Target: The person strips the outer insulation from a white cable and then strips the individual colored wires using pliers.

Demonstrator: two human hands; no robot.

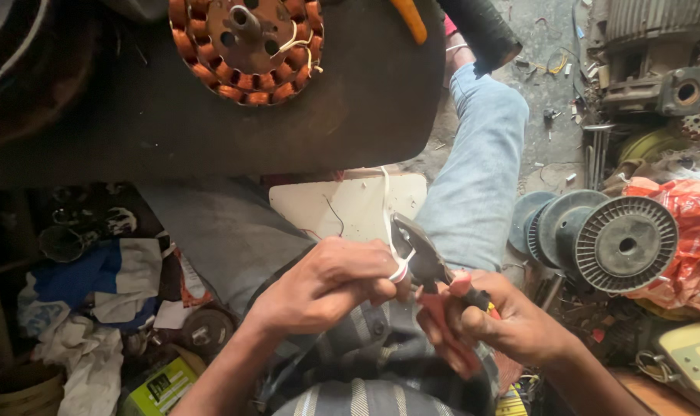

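Holding a thin white wire [397,271] tight in its fingers, the left hand [327,283] sits over the lap. The right hand [498,323] squeezes red-handled pliers [431,273], whose tips bite the wire.

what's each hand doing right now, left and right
Left hand: closed, pinching the white wire where it meets the pliers' nose.
Right hand: closed around the red handles of the pliers.

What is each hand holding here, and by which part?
Right hand grips the pliers by their red handles. Left hand pinches the thin white wire at its looped end, beside the pliers' tip.
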